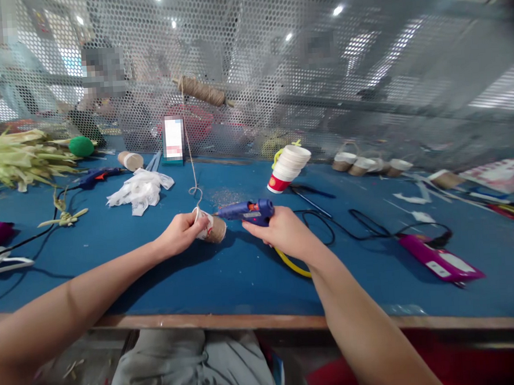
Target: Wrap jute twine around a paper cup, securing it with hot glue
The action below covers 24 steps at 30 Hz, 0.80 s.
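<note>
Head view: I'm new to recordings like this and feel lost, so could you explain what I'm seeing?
There is no machine here: a person works with two bare hands, filmed by a camera worn on their head, looking forward and down. The left grip holds a small cup partly covered in brown string. The right grip holds a blue glue gun, pointed toward it. On the blue table are also stacked paper cups, crumpled white plastic and a purple power strip.
</note>
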### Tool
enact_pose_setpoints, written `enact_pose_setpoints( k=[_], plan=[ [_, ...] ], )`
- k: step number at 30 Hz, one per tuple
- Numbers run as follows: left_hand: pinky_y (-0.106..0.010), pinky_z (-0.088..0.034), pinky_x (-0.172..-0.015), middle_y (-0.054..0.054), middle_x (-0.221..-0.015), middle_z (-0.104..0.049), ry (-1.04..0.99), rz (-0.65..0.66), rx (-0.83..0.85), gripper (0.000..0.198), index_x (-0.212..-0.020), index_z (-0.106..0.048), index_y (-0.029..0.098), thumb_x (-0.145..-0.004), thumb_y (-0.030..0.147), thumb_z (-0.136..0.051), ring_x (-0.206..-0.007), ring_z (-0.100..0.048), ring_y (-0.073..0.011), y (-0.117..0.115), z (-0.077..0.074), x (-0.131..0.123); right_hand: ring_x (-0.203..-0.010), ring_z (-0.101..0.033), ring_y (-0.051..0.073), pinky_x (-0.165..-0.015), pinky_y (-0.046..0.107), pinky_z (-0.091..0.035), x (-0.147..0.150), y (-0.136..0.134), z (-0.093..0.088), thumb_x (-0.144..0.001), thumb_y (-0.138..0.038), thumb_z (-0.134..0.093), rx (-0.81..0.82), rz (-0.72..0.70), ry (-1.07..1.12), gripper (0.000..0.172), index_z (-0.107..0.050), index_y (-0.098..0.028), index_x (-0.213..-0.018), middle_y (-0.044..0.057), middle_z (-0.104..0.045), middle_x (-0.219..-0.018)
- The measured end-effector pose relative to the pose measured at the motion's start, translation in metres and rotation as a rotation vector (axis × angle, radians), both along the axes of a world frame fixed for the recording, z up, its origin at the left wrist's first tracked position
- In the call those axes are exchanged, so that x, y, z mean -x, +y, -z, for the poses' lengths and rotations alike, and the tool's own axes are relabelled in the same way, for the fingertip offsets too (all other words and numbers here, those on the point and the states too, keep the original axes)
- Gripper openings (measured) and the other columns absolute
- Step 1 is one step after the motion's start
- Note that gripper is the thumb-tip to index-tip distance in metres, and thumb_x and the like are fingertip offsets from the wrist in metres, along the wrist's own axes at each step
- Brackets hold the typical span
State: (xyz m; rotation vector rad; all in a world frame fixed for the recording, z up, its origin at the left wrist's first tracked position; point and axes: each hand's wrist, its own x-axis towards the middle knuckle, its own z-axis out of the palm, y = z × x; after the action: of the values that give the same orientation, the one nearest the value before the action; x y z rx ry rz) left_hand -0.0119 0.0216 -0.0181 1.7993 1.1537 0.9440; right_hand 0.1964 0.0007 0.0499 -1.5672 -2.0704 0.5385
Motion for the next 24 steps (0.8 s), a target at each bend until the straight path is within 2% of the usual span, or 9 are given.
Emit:
enact_pose_setpoints(
  k=[4,9,13,20,24],
  plan=[
    [-0.022,-0.038,-0.058,-0.004,-0.068,-0.056,-0.004,0.030,-0.017,0.045,-0.074,-0.058,0.010,-0.079,0.048,-0.035,-0.062,-0.046,-0.0127,-0.0004,0.0018,-0.0002,-0.036,-0.046,0.009,-0.040,0.022,-0.037,-0.0005,0.0015,0.0008,-0.069,-0.034,-0.055,0.050,0.000,0.022,0.024,-0.047,-0.018,-0.053,-0.002,-0.050,-0.042],
    [-0.022,-0.036,-0.055,-0.001,-0.062,-0.052,0.045,0.003,-0.017,0.045,-0.071,-0.057,0.009,-0.079,0.047,-0.034,-0.058,-0.042,-0.0109,0.0008,0.0006,0.0015,-0.035,-0.045,0.009,-0.038,0.021,-0.037,-0.0020,-0.0033,-0.0033,-0.068,-0.035,-0.056,0.110,-0.013,0.061,0.025,-0.046,-0.017,-0.053,-0.003,-0.048,-0.039],
    [-0.022,-0.036,-0.055,-0.001,-0.061,-0.051,0.054,-0.005,-0.011,0.046,-0.073,-0.057,0.008,-0.079,0.047,-0.033,-0.056,-0.042,-0.0105,0.0016,0.0006,0.0020,-0.034,-0.044,0.008,-0.038,0.021,-0.037,-0.0016,-0.0049,-0.0060,-0.068,-0.035,-0.056,0.117,-0.015,0.051,0.026,-0.045,-0.018,-0.052,-0.003,-0.048,-0.038],
    [-0.021,-0.037,-0.055,-0.002,-0.067,-0.054,0.022,0.034,-0.040,0.046,-0.073,-0.057,0.009,-0.080,0.048,-0.034,-0.060,-0.044,-0.0112,0.0001,0.0021,0.0009,-0.035,-0.045,0.009,-0.039,0.021,-0.037,-0.0018,0.0009,-0.0008,-0.068,-0.037,-0.055,0.119,0.006,0.029,0.026,-0.047,-0.017,-0.054,-0.002,-0.049,-0.040],
    [-0.021,-0.036,-0.053,-0.001,-0.061,-0.051,0.058,0.008,-0.025,0.045,-0.072,-0.057,0.009,-0.080,0.046,-0.034,-0.056,-0.042,-0.0105,0.0003,0.0004,0.0012,-0.035,-0.044,0.008,-0.039,0.021,-0.037,-0.0023,-0.0019,-0.0030,-0.068,-0.037,-0.056,0.142,0.003,0.050,0.026,-0.047,-0.017,-0.055,-0.002,-0.049,-0.040]
  ],
)
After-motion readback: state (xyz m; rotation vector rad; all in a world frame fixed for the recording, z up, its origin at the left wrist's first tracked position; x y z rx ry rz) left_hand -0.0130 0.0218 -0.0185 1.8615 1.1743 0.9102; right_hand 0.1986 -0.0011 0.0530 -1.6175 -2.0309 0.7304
